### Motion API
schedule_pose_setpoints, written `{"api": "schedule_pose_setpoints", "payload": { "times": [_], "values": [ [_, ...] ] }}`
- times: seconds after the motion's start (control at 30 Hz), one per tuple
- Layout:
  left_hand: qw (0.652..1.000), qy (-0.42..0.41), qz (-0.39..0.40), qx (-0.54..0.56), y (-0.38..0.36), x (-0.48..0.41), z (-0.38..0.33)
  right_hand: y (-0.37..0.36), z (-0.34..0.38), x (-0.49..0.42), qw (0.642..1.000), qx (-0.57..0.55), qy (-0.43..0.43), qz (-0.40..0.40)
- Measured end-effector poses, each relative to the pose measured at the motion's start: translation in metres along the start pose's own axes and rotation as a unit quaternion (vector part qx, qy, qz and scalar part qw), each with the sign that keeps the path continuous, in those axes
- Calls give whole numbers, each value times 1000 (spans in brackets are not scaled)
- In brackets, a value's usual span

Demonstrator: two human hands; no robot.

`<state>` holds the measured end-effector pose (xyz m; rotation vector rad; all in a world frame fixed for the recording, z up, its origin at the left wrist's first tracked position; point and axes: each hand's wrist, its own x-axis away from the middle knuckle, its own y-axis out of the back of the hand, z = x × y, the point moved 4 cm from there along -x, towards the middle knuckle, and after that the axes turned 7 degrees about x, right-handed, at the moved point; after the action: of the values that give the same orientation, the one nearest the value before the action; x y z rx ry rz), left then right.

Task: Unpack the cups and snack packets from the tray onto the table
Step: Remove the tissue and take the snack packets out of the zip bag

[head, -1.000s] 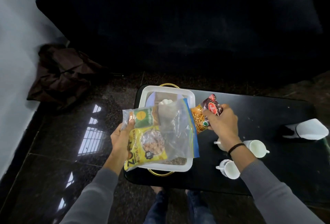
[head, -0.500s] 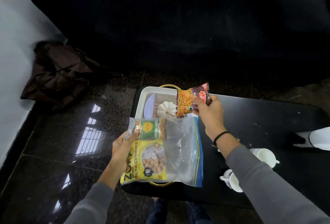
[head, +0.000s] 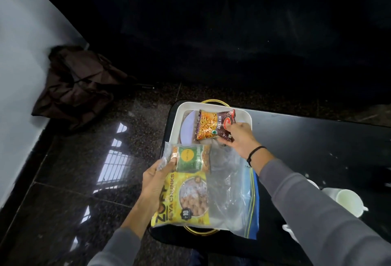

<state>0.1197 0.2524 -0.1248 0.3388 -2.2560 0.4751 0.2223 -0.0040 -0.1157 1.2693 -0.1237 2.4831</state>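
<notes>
A white tray (head: 247,115) with gold handles stands at the left end of the black table (head: 317,143). My left hand (head: 155,183) grips a clear zip bag (head: 230,198) over the tray's near part; inside it are a yellow soya chunks packet (head: 186,200) and a small green packet (head: 191,158). My right hand (head: 239,139) pinches an orange and maroon mixture packet (head: 212,125) above the tray's far end. A pale plate (head: 189,130) lies in the tray beneath it. A white cup (head: 347,201) stands on the table right of my right forearm, and another is mostly hidden behind the sleeve.
A dark sofa (head: 232,32) fills the space behind the table. A brown bag (head: 78,83) lies on the glossy stone floor (head: 74,170) against the white wall at the left. My legs show under the table's near edge.
My right hand carried the mixture packet from the table side leftwards to above the tray's far end. My left hand stays on the zip bag, which sank slightly towards me.
</notes>
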Motion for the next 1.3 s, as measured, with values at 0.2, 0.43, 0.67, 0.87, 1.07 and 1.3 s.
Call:
{"api": "schedule_pose_setpoints", "payload": {
  "times": [0.2,0.43,0.67,0.87,1.07,1.3],
  "values": [
    [1000,5,0,-13,-1,-3,5,23,1,1,996,75,41,-24],
    [1000,11,-14,8,-3,3,4,63,6,21,987,103,102,-63],
    [998,25,-52,24,-5,11,0,105,-13,57,989,44,92,-110],
    [998,46,-49,4,-15,9,1,91,-40,76,992,26,43,118],
    [997,71,-30,-19,-28,7,3,68,-51,67,962,-53,62,259],
    [996,72,54,-22,-36,5,2,23,-40,59,964,88,88,234]
  ]
}}
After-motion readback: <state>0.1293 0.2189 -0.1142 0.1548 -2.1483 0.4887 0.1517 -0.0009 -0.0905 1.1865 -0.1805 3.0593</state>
